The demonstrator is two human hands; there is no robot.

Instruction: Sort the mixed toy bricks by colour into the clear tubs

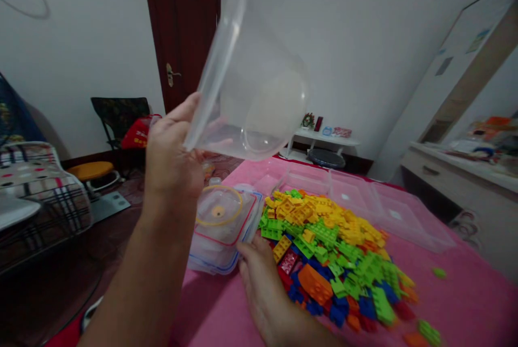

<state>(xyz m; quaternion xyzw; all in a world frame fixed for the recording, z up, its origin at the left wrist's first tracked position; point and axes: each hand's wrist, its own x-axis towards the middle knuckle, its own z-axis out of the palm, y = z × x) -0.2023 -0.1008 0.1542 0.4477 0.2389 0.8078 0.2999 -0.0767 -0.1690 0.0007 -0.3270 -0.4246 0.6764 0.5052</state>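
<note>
My left hand [172, 158] is raised and grips the rim of a clear plastic container [251, 82], tilted on its side with nothing in it. My right hand [263, 282] rests low on the pink table cover, fingers closed against the edge of a stack of container lids [220, 225] with coloured rims. Just right of that hand lies a big pile of toy bricks [335, 250] in yellow, green, blue, red and orange.
Several clear shallow containers [364, 201] lie beyond the pile on the pink cloth [465, 304]. Loose green bricks [439, 272] lie at the right. A chair with a red bag, a stool and a dark door stand at the back left, a cabinet at the right.
</note>
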